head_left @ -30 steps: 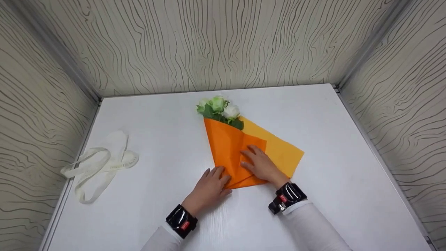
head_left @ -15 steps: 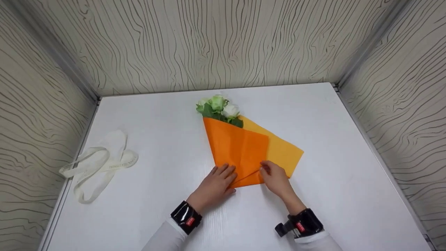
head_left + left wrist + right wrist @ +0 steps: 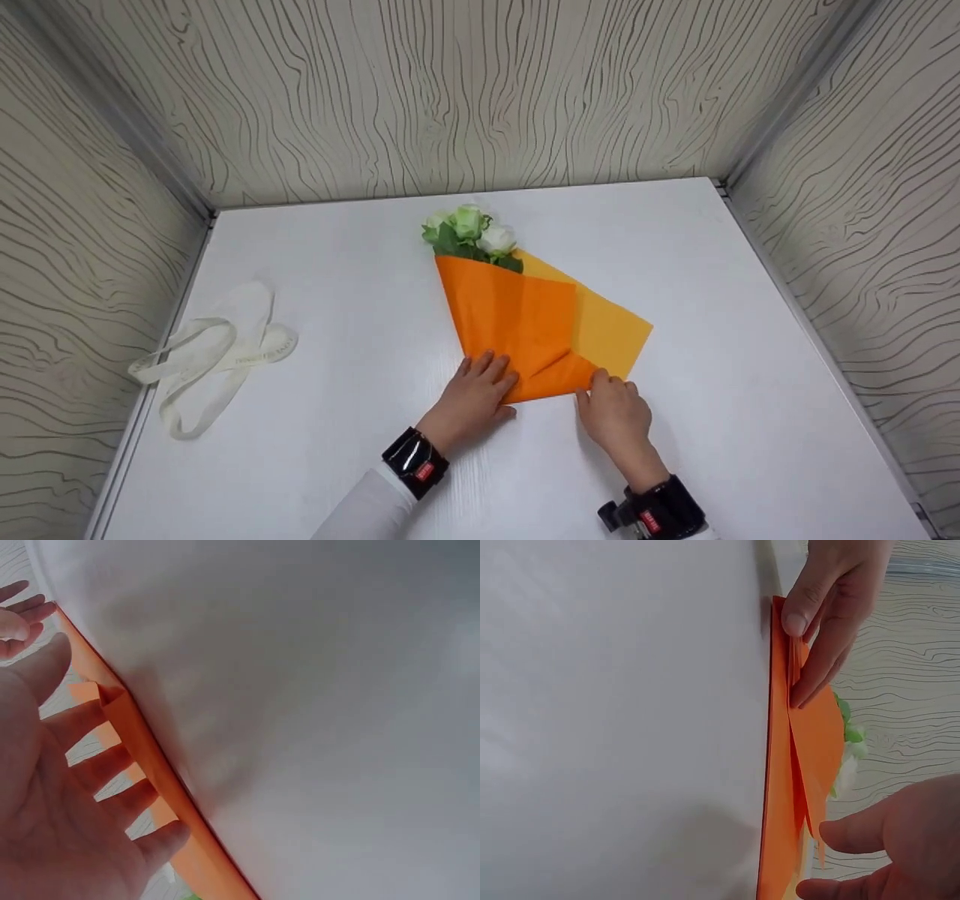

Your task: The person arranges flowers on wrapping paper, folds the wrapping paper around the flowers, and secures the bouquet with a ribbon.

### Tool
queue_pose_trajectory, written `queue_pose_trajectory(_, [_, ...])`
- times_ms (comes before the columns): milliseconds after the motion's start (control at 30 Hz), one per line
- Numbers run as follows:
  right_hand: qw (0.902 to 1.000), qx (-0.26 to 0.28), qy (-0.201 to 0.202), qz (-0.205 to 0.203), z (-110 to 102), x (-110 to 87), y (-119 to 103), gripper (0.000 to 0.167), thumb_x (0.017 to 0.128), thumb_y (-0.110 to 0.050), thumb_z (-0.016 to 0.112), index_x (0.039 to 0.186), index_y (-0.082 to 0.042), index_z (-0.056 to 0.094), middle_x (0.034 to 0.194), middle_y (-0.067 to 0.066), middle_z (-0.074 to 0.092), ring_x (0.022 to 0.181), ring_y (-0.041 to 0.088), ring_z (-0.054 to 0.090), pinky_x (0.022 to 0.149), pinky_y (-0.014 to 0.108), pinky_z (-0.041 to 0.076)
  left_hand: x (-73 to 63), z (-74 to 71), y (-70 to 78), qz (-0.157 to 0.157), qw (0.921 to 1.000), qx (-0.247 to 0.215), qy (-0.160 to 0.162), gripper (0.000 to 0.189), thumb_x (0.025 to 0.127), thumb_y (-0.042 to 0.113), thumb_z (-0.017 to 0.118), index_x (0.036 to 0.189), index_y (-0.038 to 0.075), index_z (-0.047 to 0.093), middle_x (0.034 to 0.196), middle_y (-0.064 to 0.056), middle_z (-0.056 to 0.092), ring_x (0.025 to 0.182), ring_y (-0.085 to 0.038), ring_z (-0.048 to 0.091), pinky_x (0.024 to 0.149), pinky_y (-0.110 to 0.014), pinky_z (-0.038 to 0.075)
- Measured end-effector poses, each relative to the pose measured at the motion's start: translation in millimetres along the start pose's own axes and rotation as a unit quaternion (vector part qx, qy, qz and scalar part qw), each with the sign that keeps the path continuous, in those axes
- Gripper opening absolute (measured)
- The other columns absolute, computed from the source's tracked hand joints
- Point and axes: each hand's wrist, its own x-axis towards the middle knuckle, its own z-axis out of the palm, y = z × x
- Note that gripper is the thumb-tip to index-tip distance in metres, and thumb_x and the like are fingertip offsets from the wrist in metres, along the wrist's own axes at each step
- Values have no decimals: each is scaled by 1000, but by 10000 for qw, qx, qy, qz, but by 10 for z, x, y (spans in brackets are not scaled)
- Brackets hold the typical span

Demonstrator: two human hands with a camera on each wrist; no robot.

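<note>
The left hand (image 3: 472, 394) lies with its fingers extended and a little spread, the tips on the lower left part of the orange paper (image 3: 510, 315); its thumb sits by the near edge. The right hand (image 3: 616, 412) has its fingers curled and pinches the orange paper at its near right corner. Between the two hands runs the paper's near edge, and a short diagonal crease rises in the sheet just beyond it.

The body of the orange paper fans out ahead of the left hand. The flowers (image 3: 469, 225), white and pale green with dark leaves, stick out of its far end, well beyond both hands. Yellow paper (image 3: 611, 322) shows past the right hand, reaching out from under the orange. Well to the left of the left hand, a pale ribbon (image 3: 266, 351) with lettering lies in loose loops on the white worktop (image 3: 352, 300). Each wrist wears a black strap (image 3: 415, 461).
</note>
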Motion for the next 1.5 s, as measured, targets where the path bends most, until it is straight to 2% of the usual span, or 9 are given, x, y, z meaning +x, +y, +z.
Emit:
queue_pose_trajectory(300, [9955, 929, 156, 79, 63, -17, -3, 32, 82, -24, 63, 105, -4, 53, 84, 9, 54, 72, 26, 51, 55, 36, 43, 17, -8, 24, -33, 9995, -273, -182, 50, 87, 47, 48, 133, 28, 42, 141, -6, 29, 129, -31, 20, 100, -54, 18])
queue_pose_trajectory(433, [9725, 2313, 222, 163, 86, 3, -11, 33, 84, -15, 59, 112, -1, 49, 104, 16, 51, 91, 29, 53, 73, 40, 45, 19, -9, 20, 18, 9991, -372, -200, 50, 87, 47, 48, 133, 28, 42, 142, -6, 28, 130, -31, 19, 100, -54, 16])
queue_pose_trajectory(567, [9150, 4002, 156, 489, 90, 19, -44, 45, 85, -6, 57, 122, 0, 32, 121, 19, 36, 104, 30, 51, 84, 37, 44, 23, -1, 18, 40, 9995, -297, -141, 53, 86, 48, 48, 133, 25, 41, 141, -6, 28, 130, -31, 20, 100, -54, 18])
queue_pose_trajectory(733, [8006, 5801, 40, 1499, 117, 63, -69, 66, 83, -4, 56, 129, -5, 10, 123, 18, 32, 101, 26, 50, 80, 29, 46, 60, 8, 17, 123, 9998, -89, 87, 52, 85, 48, 50, 130, 23, 44, 132, -5, 37, 124, -30, 28, 98, -54, 22])
queue_pose_trajectory(833, [7663, 6170, -171, 1784, 147, 90, -55, 63, 83, -5, 56, 131, -4, 15, 116, 18, 41, 97, 26, 50, 80, 31, 47, 114, 3, 23, 211, 9995, 19, 242, 49, 85, 48, 51, 127, 25, 46, 121, -5, 41, 116, -27, 32, 97, -54, 23])
queue_pose_trajectory(1067, [7521, 6300, -763, 1779, 194, 79, -18, 42, 88, -6, 51, 124, 1, 30, 104, 21, 53, 95, 32, 55, 83, 40, 44, 266, -35, 34, 319, 9986, 400, 98, 49, 85, 52, 48, 125, 24, 50, 131, -3, 38, 123, -27, 29, 99, -52, 21])
queue_pose_trajectory(1200, [7545, 6252, -893, 1784, 209, 70, 0, 40, 89, -7, 50, 122, 3, 30, 105, 23, 54, 95, 32, 57, 83, 39, 45, 306, -23, 57, 364, 9988, 327, -85, 52, 86, 52, 45, 131, 25, 44, 137, -1, 36, 128, -27, 25, 101, -51, 19])
queue_pose_trajectory(1367, [7666, 6128, -886, 1705, 184, 49, -25, 37, 89, -8, 48, 121, 3, 33, 105, 23, 55, 93, 32, 58, 81, 39, 46, 322, 10, 101, 353, 9987, 306, -212, 52, 85, 54, 44, 133, 36, 39, 137, -4, 34, 127, -31, 25, 100, -53, 17])
queue_pose_trajectory(1500, [7933, 5862, -790, 1444, 190, 34, -77, 36, 88, -11, 51, 118, 2, 36, 105, 22, 55, 90, 30, 59, 77, 36, 48, 341, 2, 135, 355, 9983, 408, -215, 53, 84, 57, 43, 132, 37, 40, 134, -7, 34, 126, -32, 25, 100, -54, 17])
